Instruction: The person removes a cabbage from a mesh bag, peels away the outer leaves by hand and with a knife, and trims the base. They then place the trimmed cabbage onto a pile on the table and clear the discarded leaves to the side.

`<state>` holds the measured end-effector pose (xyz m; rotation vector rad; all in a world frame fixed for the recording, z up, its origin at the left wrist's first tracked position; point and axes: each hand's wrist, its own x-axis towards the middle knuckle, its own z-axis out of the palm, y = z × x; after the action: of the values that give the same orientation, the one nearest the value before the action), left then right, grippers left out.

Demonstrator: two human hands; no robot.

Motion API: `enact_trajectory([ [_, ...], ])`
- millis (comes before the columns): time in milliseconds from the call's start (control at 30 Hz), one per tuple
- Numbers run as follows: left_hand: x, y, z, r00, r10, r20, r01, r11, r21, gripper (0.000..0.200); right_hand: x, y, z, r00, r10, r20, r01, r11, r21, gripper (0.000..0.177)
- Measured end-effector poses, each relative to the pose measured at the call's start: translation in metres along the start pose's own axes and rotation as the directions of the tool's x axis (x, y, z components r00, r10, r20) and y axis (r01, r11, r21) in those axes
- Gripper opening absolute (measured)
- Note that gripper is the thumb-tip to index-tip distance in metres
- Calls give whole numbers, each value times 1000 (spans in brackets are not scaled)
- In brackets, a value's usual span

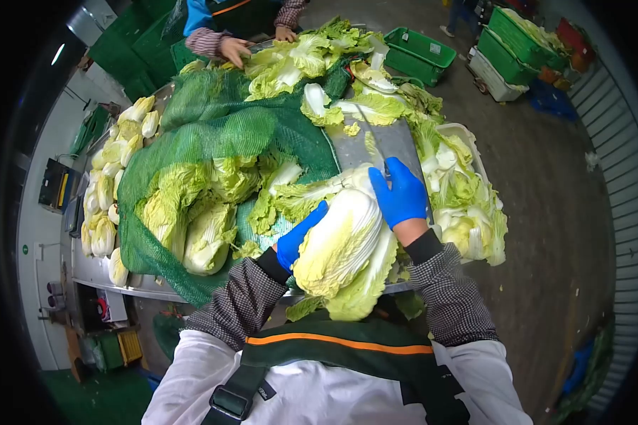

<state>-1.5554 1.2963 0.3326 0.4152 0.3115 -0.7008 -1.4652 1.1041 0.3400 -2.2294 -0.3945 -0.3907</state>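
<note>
A large pale napa cabbage (342,237) with a loose outer leaf (365,283) hanging along its right side is held over the table's front edge. My left hand (299,237), in a blue glove, is wrapped round the cabbage's left side. At its upper right, my right hand (402,193), also gloved in blue, rests by the white stem end with fingers partly bent; whether it grips a leaf there is hidden. To the left, a green mesh sack (227,131) lies open with several cabbages (209,234) inside.
Trimmed cabbages (110,170) line the table's left side. Loose leaves fill a white bin (468,142) at the right. Across the table, a co-worker's hands (235,51) are near a leaf heap (312,57). Green crates (418,57) stand on the floor behind.
</note>
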Motion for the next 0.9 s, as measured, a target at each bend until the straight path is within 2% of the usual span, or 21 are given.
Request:
enact_trajectory([
  [100,1,-5,1,990,108,86,-117,988,104,53,-3,29,17,985,149,-86,-153,988,-35,22],
  [133,0,-8,-2,990,130,60,-134,990,54,52,-5,45,21,941,338,-24,-326,923,205,24],
  [167,2,-9,-6,988,153,36,-154,988,7,52,-3,60,23,867,492,78,-476,773,418,26],
  [200,3,-10,-9,984,175,9,-175,984,-44,52,-2,75,23,770,600,218,-596,553,583,27],
  [233,1,-8,-3,978,192,77,-183,977,-110,51,-6,76,18,849,511,135,-493,674,551,35],
  [333,20,6,0,915,329,234,-311,944,-110,51,-22,26,-9,953,296,71,-284,780,557,46],
  [367,24,10,10,900,359,246,-310,926,-216,53,-27,11,-17,961,235,148,-277,821,499,52],
  [400,24,8,10,906,376,195,-358,926,-124,54,-33,0,-21,957,182,227,-268,857,441,58],
  [433,25,7,9,909,392,145,-392,919,-26,55,-34,-5,-20,916,191,354,-362,774,520,65],
  [467,28,6,7,906,411,98,-418,905,73,55,-26,-13,-35,689,305,658,-702,509,498,66],
  [533,26,18,8,929,364,63,-370,921,126,59,-26,-3,-32,739,316,595,-666,475,575,59],
  [600,15,27,26,955,287,79,-296,945,142,59,-30,4,-22,857,242,455,-489,657,573,50],
  [633,23,18,4,922,385,-49,-351,881,316,59,-32,7,-17,905,193,379,-390,733,558,45],
  [733,22,1,-2,931,357,-77,-345,929,134,62,-36,18,-12,957,190,219,-259,902,345,37],
  [767,17,-4,5,963,270,-1,-269,960,-83,61,-35,48,0,923,305,232,-377,833,405,35],
  [800,18,-9,9,946,322,28,-321,946,-41,70,-29,73,1,851,417,319,-515,782,352,44],
  [833,18,-13,11,945,316,86,-311,948,-63,71,-32,77,-5,922,301,244,-343,926,157,51],
  [867,20,-14,13,937,317,148,-308,948,-81,73,-33,79,-8,969,148,196,-140,989,-55,59],
  [900,22,-13,15,931,342,124,-334,939,-81,72,-34,78,-7,968,113,226,-122,992,24,66],
])
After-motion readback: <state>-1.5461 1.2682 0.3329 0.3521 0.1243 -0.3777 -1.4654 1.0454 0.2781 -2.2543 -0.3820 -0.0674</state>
